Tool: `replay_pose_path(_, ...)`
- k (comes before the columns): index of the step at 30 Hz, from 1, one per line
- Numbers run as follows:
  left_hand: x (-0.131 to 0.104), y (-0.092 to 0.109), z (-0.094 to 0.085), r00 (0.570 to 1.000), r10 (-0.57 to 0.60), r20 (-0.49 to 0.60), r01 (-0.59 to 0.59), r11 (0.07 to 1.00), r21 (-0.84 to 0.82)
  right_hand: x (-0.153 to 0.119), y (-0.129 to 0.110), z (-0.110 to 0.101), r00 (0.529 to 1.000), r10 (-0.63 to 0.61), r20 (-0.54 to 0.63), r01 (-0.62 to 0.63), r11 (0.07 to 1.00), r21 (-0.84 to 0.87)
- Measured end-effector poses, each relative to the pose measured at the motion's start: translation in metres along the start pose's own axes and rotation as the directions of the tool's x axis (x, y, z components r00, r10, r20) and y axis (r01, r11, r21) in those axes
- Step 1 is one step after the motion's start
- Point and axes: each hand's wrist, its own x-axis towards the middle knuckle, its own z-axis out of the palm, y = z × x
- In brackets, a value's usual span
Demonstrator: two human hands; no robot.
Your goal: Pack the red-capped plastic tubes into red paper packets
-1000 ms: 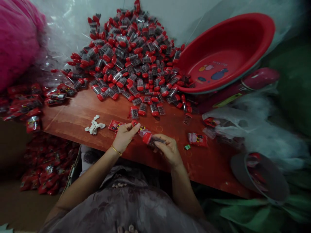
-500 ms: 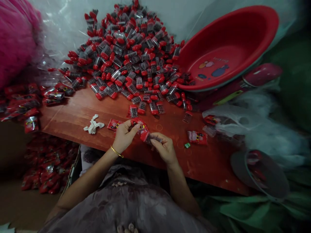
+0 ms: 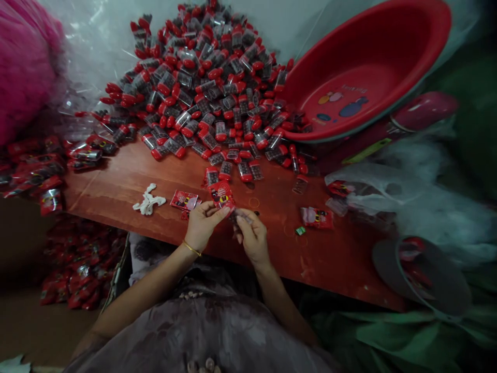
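My left hand [image 3: 202, 224] pinches a small red printed packet [image 3: 221, 195] between thumb and fingers. Close beside it, my right hand [image 3: 252, 231] is closed on a clear container with dark contents [image 3: 237, 216], which meets the packet's lower edge. How far the container sits inside the packet is hidden by my fingers. A flat red packet [image 3: 182, 199] lies on the table just left of my left hand. Past my hands, a large heap of clear containers with red caps [image 3: 209, 88] covers the back of the table.
A red basin [image 3: 373, 67] leans at the back right over a pink bottle-shaped thing [image 3: 427, 111]. At right are a red packet [image 3: 320, 217], a plastic bag [image 3: 368, 181] and a grey bin [image 3: 396, 280]. White scraps [image 3: 148, 200] lie left; filled packets [image 3: 31, 166] pile at the left edge.
My right hand has moved left, bringing the container closer under the packet. The packet now stands more upright with its printed face showing. The view has shifted slightly.
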Motion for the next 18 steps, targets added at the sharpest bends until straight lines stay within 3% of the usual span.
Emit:
replay_pose_path(3,-0.008,-0.014,0.003,0.994,-0.002,-0.108,-0.001,1.0,-0.031,-0.001,0.005,0.006,0.998,0.006,-0.059,-0.001,0.997,0.082)
replay_pose_path(6,-0.014,-0.023,0.004,0.992,0.001,-0.128,0.0,1.0,0.003,0.002,0.004,0.005,0.998,0.006,-0.057,-0.001,0.996,0.091)
replay_pose_path(13,0.001,0.0,-0.001,0.996,0.087,0.025,-0.088,0.995,0.046,0.002,-0.002,0.002,0.994,-0.104,0.033,0.105,0.994,-0.007)
replay_pose_path(18,0.004,-0.003,0.002,0.991,0.011,0.132,-0.02,0.997,0.068,0.0,0.002,0.017,0.997,-0.074,0.027,0.073,0.997,0.035)
